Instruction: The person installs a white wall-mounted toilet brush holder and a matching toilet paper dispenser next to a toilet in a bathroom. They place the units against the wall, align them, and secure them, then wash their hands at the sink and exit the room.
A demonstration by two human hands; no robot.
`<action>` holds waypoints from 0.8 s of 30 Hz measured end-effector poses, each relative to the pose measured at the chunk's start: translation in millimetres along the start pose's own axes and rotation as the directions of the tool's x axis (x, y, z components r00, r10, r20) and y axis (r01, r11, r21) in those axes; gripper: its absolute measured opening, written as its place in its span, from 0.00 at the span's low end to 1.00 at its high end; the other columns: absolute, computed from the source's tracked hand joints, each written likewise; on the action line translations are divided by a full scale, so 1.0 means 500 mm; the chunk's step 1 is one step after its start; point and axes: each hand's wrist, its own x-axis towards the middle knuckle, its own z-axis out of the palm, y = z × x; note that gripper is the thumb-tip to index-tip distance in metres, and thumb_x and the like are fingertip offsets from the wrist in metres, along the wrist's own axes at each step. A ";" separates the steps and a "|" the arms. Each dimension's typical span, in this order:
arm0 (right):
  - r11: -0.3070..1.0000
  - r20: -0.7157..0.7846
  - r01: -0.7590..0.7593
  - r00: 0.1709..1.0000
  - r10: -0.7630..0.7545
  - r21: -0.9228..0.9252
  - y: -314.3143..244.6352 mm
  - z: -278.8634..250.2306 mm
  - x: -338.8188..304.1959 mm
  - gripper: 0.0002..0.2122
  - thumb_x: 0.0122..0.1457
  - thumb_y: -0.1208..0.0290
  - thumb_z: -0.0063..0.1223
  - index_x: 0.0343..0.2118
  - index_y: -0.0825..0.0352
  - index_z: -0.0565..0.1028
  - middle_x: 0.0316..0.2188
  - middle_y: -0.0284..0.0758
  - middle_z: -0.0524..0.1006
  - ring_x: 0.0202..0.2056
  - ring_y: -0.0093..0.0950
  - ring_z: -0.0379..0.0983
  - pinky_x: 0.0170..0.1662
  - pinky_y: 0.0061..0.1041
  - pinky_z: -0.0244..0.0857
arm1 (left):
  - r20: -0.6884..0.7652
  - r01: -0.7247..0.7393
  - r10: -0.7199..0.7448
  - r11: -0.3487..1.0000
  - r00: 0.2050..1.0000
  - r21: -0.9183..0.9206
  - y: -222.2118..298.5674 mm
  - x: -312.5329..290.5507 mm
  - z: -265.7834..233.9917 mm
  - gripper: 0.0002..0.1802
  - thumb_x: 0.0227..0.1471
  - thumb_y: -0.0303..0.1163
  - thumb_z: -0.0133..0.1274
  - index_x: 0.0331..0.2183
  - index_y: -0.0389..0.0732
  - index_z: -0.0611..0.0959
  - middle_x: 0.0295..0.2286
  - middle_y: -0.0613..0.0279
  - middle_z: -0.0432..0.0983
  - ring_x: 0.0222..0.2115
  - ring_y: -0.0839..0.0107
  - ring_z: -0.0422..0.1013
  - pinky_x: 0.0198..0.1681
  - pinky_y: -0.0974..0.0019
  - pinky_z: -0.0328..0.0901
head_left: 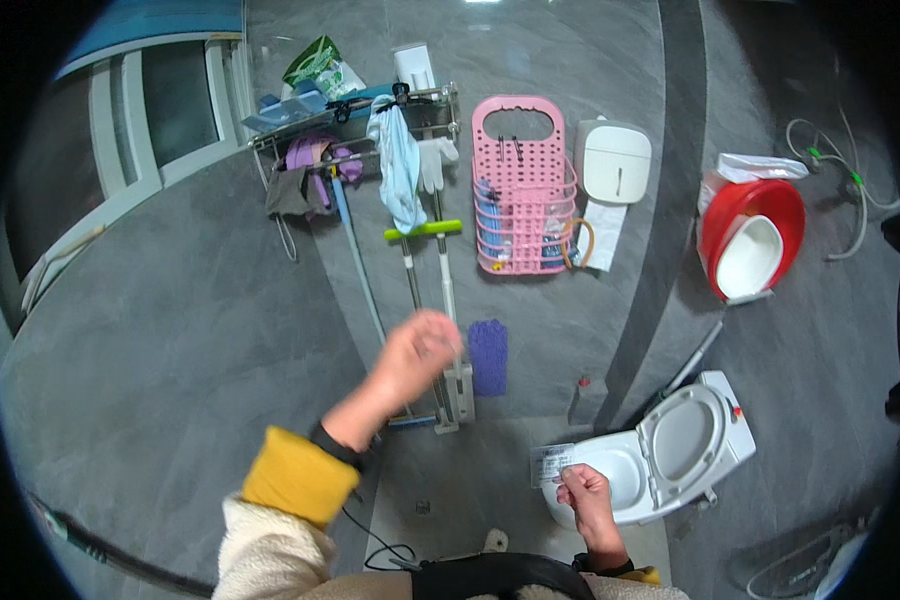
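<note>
My left hand (420,347) is raised in the middle of the view, in front of the mop handles. Its fingers curl toward the thumb and are a little blurred; whether anything sits between them does not show. Lower and to the right, my right hand (586,492) pinches the corner of a small flat clear packet or card (549,466) with printing on it. This piece is over the front of the white toilet (625,472), whose lid is up. Behind my left hand a flat mop (447,285) and a purple mop pad (488,358) show.
A wall rack (350,125) carries cloths, gloves and packages. Right of it hang a pink perforated basket (518,150) and a white tissue box (615,165). A red basin (792,225) holds a white one. A bottle (582,400) stands near the toilet; a window (125,125) is at left.
</note>
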 end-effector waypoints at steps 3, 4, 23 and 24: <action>0.998 0.032 0.039 0.999 -0.041 0.053 -0.029 0.030 0.159 0.04 0.63 0.75 0.55 0.31 0.65 0.76 0.25 0.30 0.78 0.23 0.17 0.72 0.27 0.17 0.66 | -0.212 0.034 -0.022 0.998 0.977 0.054 0.058 0.245 -0.162 0.19 0.54 0.31 0.61 0.47 0.42 0.76 0.37 0.68 0.77 0.36 0.78 0.72 0.38 0.72 0.68; 0.996 0.052 0.076 0.996 -0.079 0.052 -0.042 0.042 0.207 0.04 0.63 0.74 0.54 0.31 0.65 0.75 0.25 0.30 0.78 0.23 0.17 0.72 0.27 0.16 0.65 | -0.286 0.012 0.002 0.999 0.958 0.048 0.082 0.321 -0.216 0.22 0.54 0.35 0.62 0.49 0.41 0.75 0.37 0.67 0.77 0.35 0.77 0.72 0.37 0.72 0.67; 0.955 -0.262 0.293 0.920 -0.292 -0.037 -0.092 0.177 0.577 0.04 0.63 0.74 0.54 0.30 0.63 0.74 0.21 0.27 0.75 0.20 0.17 0.71 0.22 0.16 0.63 | -0.392 -0.035 0.593 0.580 0.704 0.814 0.195 1.140 -0.435 0.64 0.30 0.64 0.70 0.59 0.31 0.66 0.57 0.35 0.62 0.54 0.46 0.67 0.54 0.50 0.66; 0.954 -0.264 0.300 0.918 -0.296 -0.024 -0.088 0.183 0.582 0.05 0.63 0.73 0.54 0.30 0.62 0.74 0.21 0.27 0.75 0.20 0.17 0.71 0.22 0.16 0.63 | -0.418 0.032 0.523 0.595 0.743 0.803 0.196 1.160 -0.433 0.61 0.30 0.63 0.70 0.57 0.32 0.69 0.55 0.37 0.65 0.53 0.47 0.68 0.54 0.51 0.67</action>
